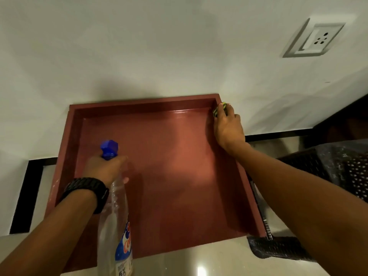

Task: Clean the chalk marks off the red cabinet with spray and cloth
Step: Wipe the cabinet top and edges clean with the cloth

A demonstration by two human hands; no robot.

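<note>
The red cabinet (171,160) fills the middle of the head view, seen from above, with a raised rim around its flat top and its back against a white wall. My left hand (103,168) grips the neck of a clear spray bottle (114,226) with a blue trigger head, held over the cabinet's left side. My right hand (229,126) presses a small green and yellow cloth (219,110) against the rim at the far right corner. The surface near that corner looks wet and shiny. I can make out no chalk marks.
A wall socket (315,39) sits high on the right of the wall. Dark woven furniture with plastic wrap (328,172) stands close to the cabinet's right side. Glossy floor tiles (209,263) lie in front, and a black skirting strip (25,196) runs at the left.
</note>
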